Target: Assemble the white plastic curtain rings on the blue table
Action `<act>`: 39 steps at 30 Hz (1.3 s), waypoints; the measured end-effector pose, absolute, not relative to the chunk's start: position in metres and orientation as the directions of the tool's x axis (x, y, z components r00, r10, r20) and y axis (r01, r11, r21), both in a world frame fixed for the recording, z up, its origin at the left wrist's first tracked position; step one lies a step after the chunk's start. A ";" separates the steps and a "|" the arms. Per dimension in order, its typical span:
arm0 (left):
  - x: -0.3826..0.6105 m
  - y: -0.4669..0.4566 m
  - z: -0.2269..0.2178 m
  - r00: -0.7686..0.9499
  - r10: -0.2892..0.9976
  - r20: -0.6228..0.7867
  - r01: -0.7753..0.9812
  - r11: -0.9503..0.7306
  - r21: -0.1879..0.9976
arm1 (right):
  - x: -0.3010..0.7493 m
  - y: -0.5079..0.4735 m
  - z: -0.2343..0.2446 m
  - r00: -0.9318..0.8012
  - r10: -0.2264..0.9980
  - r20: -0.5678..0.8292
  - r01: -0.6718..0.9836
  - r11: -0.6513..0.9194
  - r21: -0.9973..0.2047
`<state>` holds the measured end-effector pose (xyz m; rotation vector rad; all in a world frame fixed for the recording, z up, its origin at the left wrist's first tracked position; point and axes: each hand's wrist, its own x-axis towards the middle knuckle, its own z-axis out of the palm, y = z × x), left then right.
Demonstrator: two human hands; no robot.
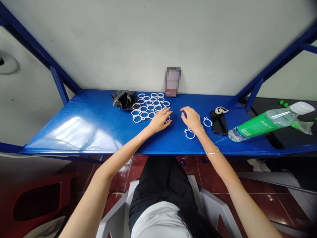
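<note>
On the blue table (99, 119) I saw white rings (151, 104) lying grouped, partly beneath the left hand (160, 121). They seemed to me light, smooth and rather stiff, best pinched at the rim. Left fingers were spread, palm down; the right hand (193, 118) was arched, thumb apart, nothing visible in it.

The upper garment is a white top (159, 222), creased in soft folds; below it, black trousers (162, 181) cover both thighs. A slender, silvery bangle (212, 153) encircles the right wrist (207, 143). The left hand (159, 121) and right hand (192, 118) are bare, as are both forearms (123, 147).
</note>
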<state>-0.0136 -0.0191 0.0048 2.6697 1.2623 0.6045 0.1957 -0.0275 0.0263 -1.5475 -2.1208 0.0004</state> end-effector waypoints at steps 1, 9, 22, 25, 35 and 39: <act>-0.013 -0.020 0.004 0.607 0.745 0.275 0.703 -0.666 0.251 | 0.203 -0.026 0.028 -0.162 0.902 0.399 0.923 0.282 -0.263; -0.012 -0.022 -0.007 0.628 0.751 0.202 0.732 -0.659 0.175 | 0.263 -0.018 0.036 0.263 0.912 0.315 0.954 -0.197 -0.227; -0.020 -0.019 -0.002 0.595 0.788 0.160 0.769 -0.616 0.171 | 0.271 -0.015 0.031 0.210 0.978 0.013 0.970 -0.206 -0.126; -0.021 -0.020 0.002 0.588 0.792 0.164 0.778 -0.610 0.150 | 0.267 -0.014 0.027 0.115 0.993 0.031 0.982 -0.108 -0.154; -0.015 -0.021 0.008 0.558 0.773 0.301 0.745 -0.627 0.228 | 0.225 -0.014 0.022 -0.331 0.857 0.394 0.687 0.506 -0.521; -0.009 -0.024 0.008 0.555 0.754 0.350 0.661 -0.656 0.365 | 0.194 -0.023 0.019 -0.264 0.856 0.445 0.443 0.517 -0.732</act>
